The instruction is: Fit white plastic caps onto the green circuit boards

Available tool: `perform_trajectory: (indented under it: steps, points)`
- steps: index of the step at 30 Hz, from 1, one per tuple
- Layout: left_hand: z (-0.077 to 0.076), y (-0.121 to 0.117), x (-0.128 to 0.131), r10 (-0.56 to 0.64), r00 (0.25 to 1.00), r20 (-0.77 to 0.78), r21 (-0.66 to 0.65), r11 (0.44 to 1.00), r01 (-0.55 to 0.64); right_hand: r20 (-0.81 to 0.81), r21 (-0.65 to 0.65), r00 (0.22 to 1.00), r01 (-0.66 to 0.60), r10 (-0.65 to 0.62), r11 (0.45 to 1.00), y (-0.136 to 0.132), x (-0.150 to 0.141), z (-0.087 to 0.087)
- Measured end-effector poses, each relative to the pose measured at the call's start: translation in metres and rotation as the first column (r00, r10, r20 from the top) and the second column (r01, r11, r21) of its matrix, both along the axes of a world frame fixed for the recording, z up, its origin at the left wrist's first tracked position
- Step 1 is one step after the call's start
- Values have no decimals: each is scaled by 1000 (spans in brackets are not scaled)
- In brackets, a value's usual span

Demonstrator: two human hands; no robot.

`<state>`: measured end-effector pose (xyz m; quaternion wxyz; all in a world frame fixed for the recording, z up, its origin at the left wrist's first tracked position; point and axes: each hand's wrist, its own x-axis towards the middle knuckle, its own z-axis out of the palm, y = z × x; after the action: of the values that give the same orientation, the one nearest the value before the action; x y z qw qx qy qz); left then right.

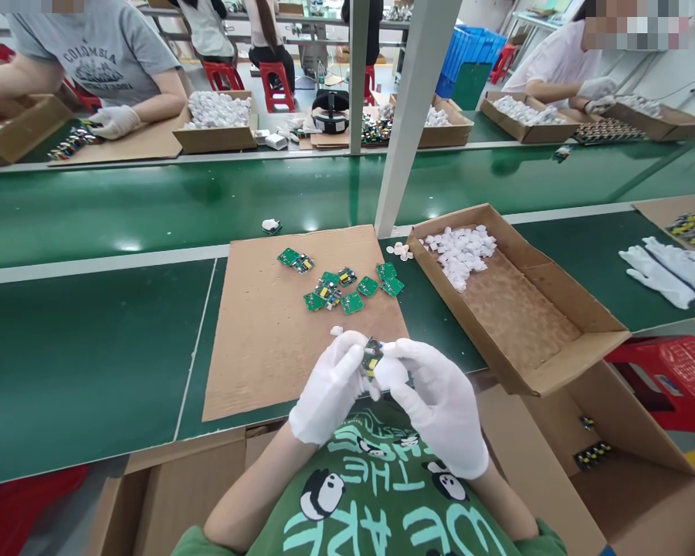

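While the circuit board (372, 358) was grasped by the left hand (331, 388) and right hand (443, 401), loose boards (352, 302) were spread on cardboard (260, 332).

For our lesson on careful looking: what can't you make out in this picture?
Edges of the held circuit board, head view: partly covered by the left hand and right hand.
Markings on the loose circuit boards, head view: too small.
Lowest part of the green shirt, head view: cut off by the bottom edge.
Part of the lower carton, head view: hidden behind the shallow box.
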<state>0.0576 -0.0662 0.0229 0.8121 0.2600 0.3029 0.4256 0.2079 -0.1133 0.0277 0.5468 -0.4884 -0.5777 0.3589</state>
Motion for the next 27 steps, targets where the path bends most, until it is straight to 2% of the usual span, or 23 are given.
perform_trajectory:
  steps: [3, 6, 10, 14, 17, 19, 23, 27]
  points:
    - [2, 0, -2, -57, 998, 17, 45, 997, 56, 26, -6, 995, 92, -92, 996, -1, -2, 2]
    - [0, -2, -6, -109, 994, 19, 114, 988, 106, 53, -39, 992, 119, -117, 992, 0, -2, 7]
    - [-4, -4, -10, -59, 990, -128, 273, 958, 92, 156, -31, 975, 164, -157, 986, -1, 2, 14]
    - [-2, -4, -12, 30, 955, -295, 380, 921, 88, 240, -36, 967, 93, -82, 995, 0, 8, 21]
    - [-1, -4, -12, 32, 955, -296, 391, 916, 91, 223, -63, 974, 49, -34, 997, 2, 10, 22]
    - [-1, -4, -10, 3, 970, -242, 375, 922, 91, 185, -21, 982, 42, -37, 999, 5, 8, 17]
    - [-3, -6, -7, -12, 990, -142, 368, 928, 64, 171, 212, 984, 3, -40, 977, 9, 3, -1]
    - [-5, -4, -9, -56, 994, -95, 324, 942, 84, 202, 239, 979, -64, 14, 969, 9, 5, -10]
